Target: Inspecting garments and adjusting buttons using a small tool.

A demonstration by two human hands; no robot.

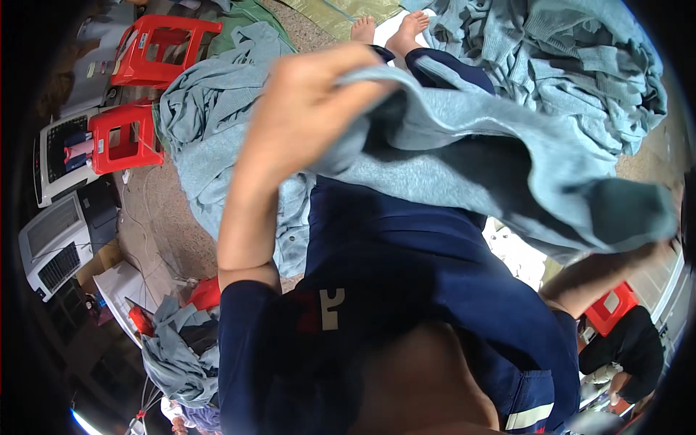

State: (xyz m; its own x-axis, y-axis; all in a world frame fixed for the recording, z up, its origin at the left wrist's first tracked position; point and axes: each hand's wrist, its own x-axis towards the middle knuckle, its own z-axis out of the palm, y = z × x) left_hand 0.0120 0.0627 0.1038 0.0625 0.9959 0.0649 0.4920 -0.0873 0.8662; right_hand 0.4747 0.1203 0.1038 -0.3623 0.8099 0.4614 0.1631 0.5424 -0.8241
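A grey-blue knit garment (449, 170) spans the air in front of my body, its opening showing a dark inside. My left hand (319, 98), raised at the upper middle, is closed on the garment's edge, thumb and fingers pinching it. At the far right my right hand (663, 246) is at the garment's other end. Cloth and blur hide its fingers, so I cannot tell how they are placed. Below the cloth are my dark navy clothes.
Piles of similar grey-blue knitwear lie at the upper right (573, 80) and left (210, 138). Red plastic stools (127, 138) and white appliances (58, 243) stand further left. A person's bare feet (406, 32) show at the top, and someone in black (627, 351) at the lower right.
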